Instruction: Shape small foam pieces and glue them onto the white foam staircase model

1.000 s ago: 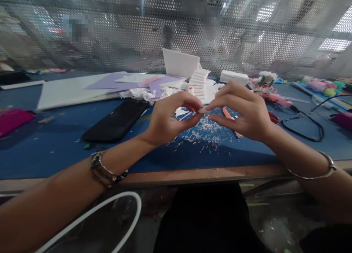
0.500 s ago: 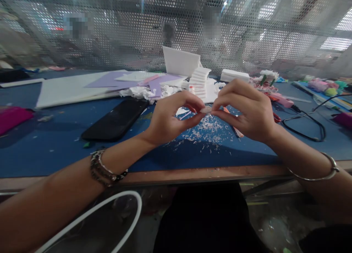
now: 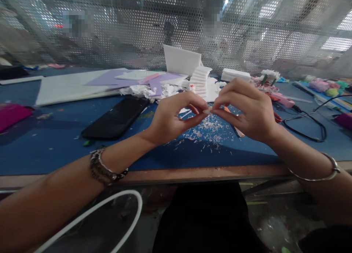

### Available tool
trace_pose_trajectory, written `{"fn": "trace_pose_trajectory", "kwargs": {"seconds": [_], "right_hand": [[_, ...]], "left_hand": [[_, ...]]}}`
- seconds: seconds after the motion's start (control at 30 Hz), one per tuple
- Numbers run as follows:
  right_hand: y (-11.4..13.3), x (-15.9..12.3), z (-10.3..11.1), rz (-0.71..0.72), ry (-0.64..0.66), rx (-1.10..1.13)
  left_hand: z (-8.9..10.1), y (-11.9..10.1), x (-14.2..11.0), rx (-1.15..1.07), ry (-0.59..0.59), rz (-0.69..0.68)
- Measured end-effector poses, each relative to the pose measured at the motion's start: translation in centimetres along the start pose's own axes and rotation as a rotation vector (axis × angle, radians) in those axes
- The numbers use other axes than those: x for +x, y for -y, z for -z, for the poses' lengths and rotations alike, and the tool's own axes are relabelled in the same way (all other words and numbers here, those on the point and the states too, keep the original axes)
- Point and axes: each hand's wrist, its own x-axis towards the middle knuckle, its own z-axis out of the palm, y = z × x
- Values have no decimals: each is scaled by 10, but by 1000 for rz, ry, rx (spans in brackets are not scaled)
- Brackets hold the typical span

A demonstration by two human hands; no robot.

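Between the fingertips of both hands is a small whitish piece [image 3: 208, 110], too small and too covered to name. My left hand [image 3: 172, 117] pinches its left end with thumb and fingers. From the other side, my right hand [image 3: 244, 110] pinches the right end. The two hands nearly meet above the blue tabletop. Below them lie many fine pale shavings [image 3: 210, 130]. An orange-and-white strip-like tool [image 3: 238, 132] lies partly hidden under my right hand.
A black phone [image 3: 117, 119] lies left of my hands. Behind stand a white stepped foam piece [image 3: 199, 80] and an upright white board [image 3: 181, 60]. Purple sheets [image 3: 107, 78] rest on white board. A black cable [image 3: 305, 135] loops at right; a magenta pouch [image 3: 13, 116] is far left.
Both hands keep their pinch on the small whitish piece. The piece and the left fingertips have shifted very slightly to the right.
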Motion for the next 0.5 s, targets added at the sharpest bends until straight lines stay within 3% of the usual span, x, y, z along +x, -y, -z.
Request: {"fn": "trace_pose_trajectory", "kwargs": {"seconds": [0.27, 0.5], "right_hand": [[2, 0, 2, -77, 93, -43], [1, 0, 2, -33, 35, -49]], "left_hand": [[0, -1, 0, 83, 2, -42], [1, -1, 0, 96, 10, -48]]}}
